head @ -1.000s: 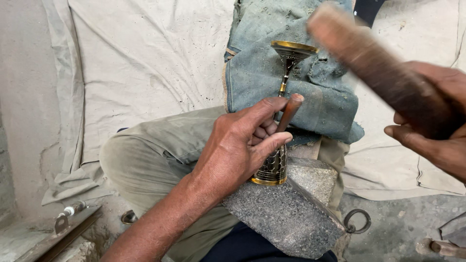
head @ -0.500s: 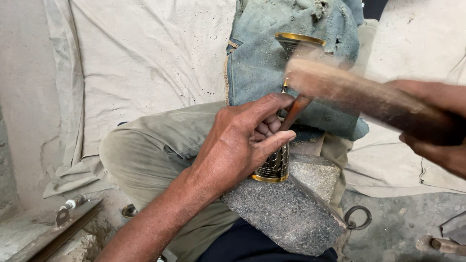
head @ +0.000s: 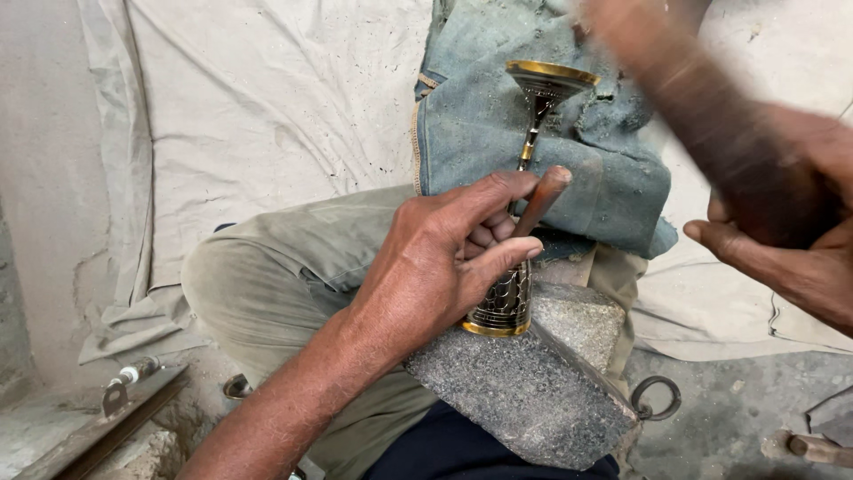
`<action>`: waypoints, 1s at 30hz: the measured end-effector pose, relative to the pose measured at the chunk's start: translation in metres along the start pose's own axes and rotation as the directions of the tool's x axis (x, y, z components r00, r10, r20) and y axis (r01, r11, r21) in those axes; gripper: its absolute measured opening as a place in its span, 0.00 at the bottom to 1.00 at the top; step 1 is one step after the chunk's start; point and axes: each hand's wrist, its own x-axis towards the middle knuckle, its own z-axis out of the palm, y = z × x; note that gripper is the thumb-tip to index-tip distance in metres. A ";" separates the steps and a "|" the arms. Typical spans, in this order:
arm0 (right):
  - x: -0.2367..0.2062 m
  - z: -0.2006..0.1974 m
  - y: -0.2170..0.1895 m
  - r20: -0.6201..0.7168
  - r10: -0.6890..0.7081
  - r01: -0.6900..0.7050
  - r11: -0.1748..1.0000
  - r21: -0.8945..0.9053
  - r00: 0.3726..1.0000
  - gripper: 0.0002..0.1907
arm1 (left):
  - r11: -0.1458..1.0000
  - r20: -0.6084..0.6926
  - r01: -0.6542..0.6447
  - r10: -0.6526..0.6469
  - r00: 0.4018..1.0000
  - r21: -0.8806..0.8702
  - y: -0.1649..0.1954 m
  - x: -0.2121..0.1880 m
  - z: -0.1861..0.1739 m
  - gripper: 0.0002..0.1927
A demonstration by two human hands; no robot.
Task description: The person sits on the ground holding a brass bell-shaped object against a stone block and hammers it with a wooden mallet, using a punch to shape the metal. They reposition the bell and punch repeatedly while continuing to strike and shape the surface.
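Right hand [head: 782, 240], clamped on the wooden mallet [head: 702, 116], has lifted off since the strike; left hand [head: 444, 258] grips the punch [head: 538, 203] against the brass goblet [head: 515, 293].

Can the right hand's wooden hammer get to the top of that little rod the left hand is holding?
Probably yes. The rod sticks up past the left hand, its top bare, and the blurred hammer in the right hand is raised above with nothing between.
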 end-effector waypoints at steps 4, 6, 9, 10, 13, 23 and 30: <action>0.004 -0.002 0.000 0.039 -0.205 0.205 0.979 0.004 0.978 0.34 | 1.000 0.008 0.010 -0.010 1.000 0.008 0.000 0.000 -0.001 0.30; 0.003 -0.004 0.000 0.031 -0.159 0.160 0.987 -0.011 0.987 0.33 | 1.000 0.028 0.012 -0.012 1.000 0.006 -0.001 0.002 -0.002 0.30; -0.005 -0.004 0.008 0.038 -0.096 0.097 0.995 -0.031 0.995 0.30 | 1.000 0.026 0.004 -0.005 1.000 0.026 0.000 0.004 -0.002 0.29; -0.009 -0.002 0.013 0.047 -0.025 0.027 0.999 -0.046 0.999 0.30 | 0.999 0.024 -0.005 0.004 1.000 0.050 0.001 0.004 -0.002 0.28; -0.019 0.004 0.035 0.058 0.156 -0.150 0.984 -0.099 0.986 0.26 | 0.998 0.047 -0.006 0.003 0.999 0.056 0.004 0.007 -0.001 0.24; -0.027 0.014 0.047 -0.080 -0.016 0.017 1.000 0.019 0.997 0.45 | 0.989 0.020 0.042 -0.045 0.999 0.144 0.016 0.007 0.004 0.23; -0.001 0.012 0.010 0.016 -0.148 0.148 0.989 -0.005 0.989 0.41 | 0.992 -0.001 0.018 -0.018 1.000 0.127 0.014 0.005 0.005 0.25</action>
